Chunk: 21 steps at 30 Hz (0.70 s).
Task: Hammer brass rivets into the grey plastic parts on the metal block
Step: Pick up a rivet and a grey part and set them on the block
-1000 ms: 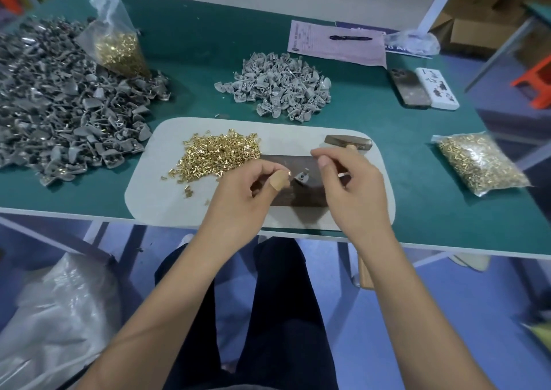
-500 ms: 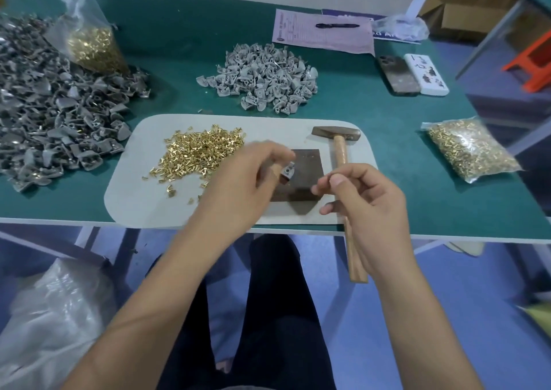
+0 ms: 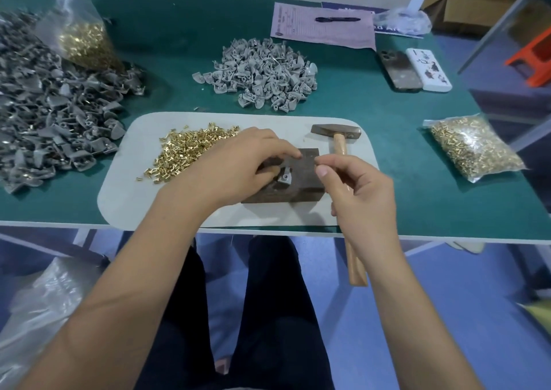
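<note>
From my remote view, the person's left hand (image 3: 238, 166) and right hand (image 3: 360, 193) are bare, both forearms uncovered with no sleeves, rings or watch visible, and the legs wear dark navy trousers (image 3: 268, 315).

pink form (image 3: 323, 28): print too small to read | blue sheet (image 3: 396, 29): partial letters

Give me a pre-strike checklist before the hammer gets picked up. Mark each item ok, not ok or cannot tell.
1. Grey plastic part sits on the metal block: ok.
2. Left hand steadies the part: ok.
3. Rivet seated in the part: cannot tell.
4. Right hand free for the hammer: cannot tell; fingertips pinched, content too small to see.
5. Hammer lies beside the block, untouched: ok.
6. Loose brass rivets on the mat: ok.
</note>
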{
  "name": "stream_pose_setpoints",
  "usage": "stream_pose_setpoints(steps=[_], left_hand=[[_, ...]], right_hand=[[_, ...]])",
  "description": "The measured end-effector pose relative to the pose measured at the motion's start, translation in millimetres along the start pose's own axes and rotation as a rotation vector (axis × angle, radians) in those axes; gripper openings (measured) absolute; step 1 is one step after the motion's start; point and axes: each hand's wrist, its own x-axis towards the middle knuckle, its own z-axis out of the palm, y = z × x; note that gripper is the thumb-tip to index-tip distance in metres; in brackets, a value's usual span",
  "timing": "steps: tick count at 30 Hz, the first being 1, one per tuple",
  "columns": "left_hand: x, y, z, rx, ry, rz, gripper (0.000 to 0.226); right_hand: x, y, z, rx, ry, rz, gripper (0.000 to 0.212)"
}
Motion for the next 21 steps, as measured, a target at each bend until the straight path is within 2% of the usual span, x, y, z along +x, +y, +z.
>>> stream_pose_setpoints(steps=[2,8,12,21], left_hand=[[-2,-1,0,0.004,-0.016,0.028,0.047],[-3,-3,-2,-0.021,-0.037,0.065,0.030],[-4,-2,4,-0.043,0.064,0.004,0.016],[-18,7,26,-0.105,0.254,-0.144,0.010]], right_hand=[[1,-1,3,-0.057,-0.007,-0.051,0.022],[4,5,7,-0.183,-0.059,-0.058,0.010],[6,5,6,-0.276,-0.079,-0.137,0.007],[11,-3,20,-0.588,-0.163,-0.208,0.007]])
